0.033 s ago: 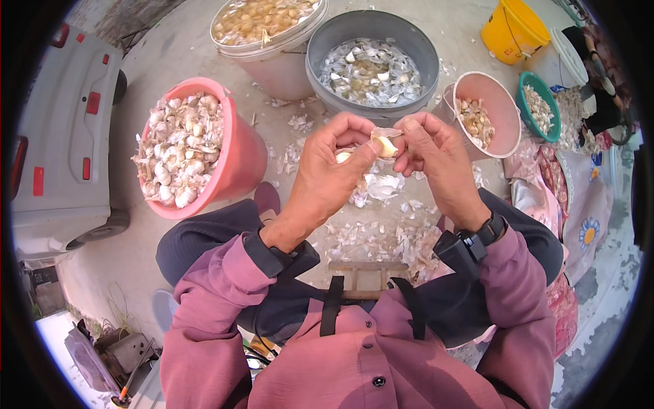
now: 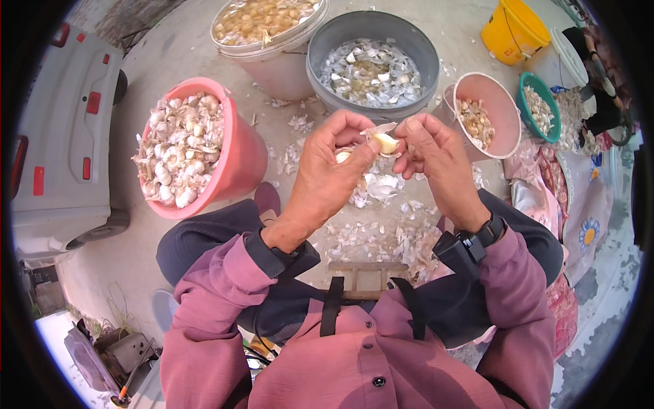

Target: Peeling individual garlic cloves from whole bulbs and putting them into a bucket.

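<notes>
My left hand (image 2: pixel 327 174) and my right hand (image 2: pixel 432 160) meet in front of me over the ground. Between their fingertips they pinch a pale yellow garlic clove (image 2: pixel 386 143) with papery skin still hanging from it. The left hand also cups another piece of garlic (image 2: pixel 343 156) under its thumb. Both wrists wear dark bands below mauve sleeves. Loose white garlic skins (image 2: pixel 381 232) lie on the ground beneath the hands, between my knees.
A pink bucket (image 2: pixel 242 163) of whole garlic bulbs stands at my left. Ahead are a white bucket (image 2: pixel 286 68) of peeled cloves and a grey basin (image 2: pixel 320 48) of skins. At right are a small pink bucket (image 2: pixel 487 92), a green bowl (image 2: pixel 523 88) and a yellow bucket (image 2: pixel 511 27). A grey vehicle (image 2: pixel 61 123) is at far left.
</notes>
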`<act>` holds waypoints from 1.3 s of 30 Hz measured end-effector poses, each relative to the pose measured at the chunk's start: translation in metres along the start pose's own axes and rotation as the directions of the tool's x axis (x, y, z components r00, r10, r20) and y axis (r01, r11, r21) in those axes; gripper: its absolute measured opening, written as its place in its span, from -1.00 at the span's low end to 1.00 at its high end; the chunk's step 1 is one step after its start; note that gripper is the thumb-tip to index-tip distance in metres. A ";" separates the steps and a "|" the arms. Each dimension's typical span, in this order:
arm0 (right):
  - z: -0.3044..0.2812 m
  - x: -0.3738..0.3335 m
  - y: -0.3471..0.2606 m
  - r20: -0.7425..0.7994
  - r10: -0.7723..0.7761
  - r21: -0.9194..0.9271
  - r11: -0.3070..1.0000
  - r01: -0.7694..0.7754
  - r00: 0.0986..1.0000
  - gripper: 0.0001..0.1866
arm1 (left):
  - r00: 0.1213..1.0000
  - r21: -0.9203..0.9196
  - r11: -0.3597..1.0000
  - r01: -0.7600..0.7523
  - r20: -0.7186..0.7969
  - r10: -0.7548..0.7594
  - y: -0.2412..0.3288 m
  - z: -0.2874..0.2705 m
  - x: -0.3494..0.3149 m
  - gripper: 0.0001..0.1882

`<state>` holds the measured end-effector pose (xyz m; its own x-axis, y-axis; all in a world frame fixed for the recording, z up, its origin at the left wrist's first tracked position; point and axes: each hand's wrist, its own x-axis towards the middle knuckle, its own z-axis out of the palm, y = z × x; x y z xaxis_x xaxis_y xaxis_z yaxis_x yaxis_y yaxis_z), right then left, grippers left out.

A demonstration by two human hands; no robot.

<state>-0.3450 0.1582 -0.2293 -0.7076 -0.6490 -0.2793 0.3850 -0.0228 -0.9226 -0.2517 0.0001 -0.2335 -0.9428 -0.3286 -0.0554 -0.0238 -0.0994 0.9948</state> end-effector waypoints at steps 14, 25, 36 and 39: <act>0.004 -0.005 0.013 0.045 -0.266 -0.251 0.930 0.269 0.963 -0.83 | 1.000 0.098 0.995 0.017 -0.023 -0.015 -0.003 -0.007 -0.003 -0.89; -0.005 -0.003 0.011 0.192 -0.215 -0.015 0.975 0.222 0.958 -0.77 | 0.974 -0.303 0.927 0.222 0.112 -0.196 -0.003 -0.010 -0.006 -0.84; -0.009 -0.004 0.009 0.338 0.046 0.450 0.870 -0.204 0.940 -0.73 | 0.972 -0.286 0.929 0.233 0.092 -0.215 -0.003 -0.009 -0.006 -0.84; -0.011 -0.003 0.015 0.304 0.043 0.473 0.860 -0.190 0.952 -0.73 | 0.947 -0.494 0.809 0.320 0.176 -0.268 -0.004 -0.022 -0.006 -0.85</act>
<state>-0.3431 0.1683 -0.2454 -0.4769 -0.8497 -0.2247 0.7458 -0.2559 -0.6151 -0.2392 -0.0179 -0.2393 -0.9451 -0.1197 -0.3042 -0.1573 -0.6492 0.7441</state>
